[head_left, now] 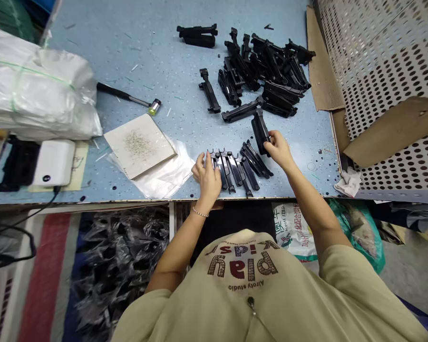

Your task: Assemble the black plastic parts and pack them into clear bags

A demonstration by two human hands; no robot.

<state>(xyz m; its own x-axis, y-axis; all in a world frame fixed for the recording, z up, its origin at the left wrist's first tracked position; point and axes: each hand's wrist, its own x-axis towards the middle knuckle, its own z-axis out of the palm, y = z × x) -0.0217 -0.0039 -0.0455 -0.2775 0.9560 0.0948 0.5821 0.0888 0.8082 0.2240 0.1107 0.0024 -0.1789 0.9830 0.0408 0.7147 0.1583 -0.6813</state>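
My right hand [281, 151] grips the near end of a long black plastic part [258, 128], which tilts up and away from me over the table. My left hand [207, 178] is at the left end of a row of similar black parts [234, 168], its fingers raised and slightly apart against the leftmost one. These parts lie side by side near the table's front edge, with a few more leaning together [257, 160] on the right of the row. Farther back is a heap of black parts [271, 61], with several lying loose around it.
Left of the row, a square whitish board [139, 145] lies on white plastic sheeting [164, 180]. Behind it is a hammer [139, 99]. A wrapped white bundle [39, 85] and a white device with a cable [55, 164] occupy the left. A perforated panel [388, 71] and cardboard [321, 66] border the right.
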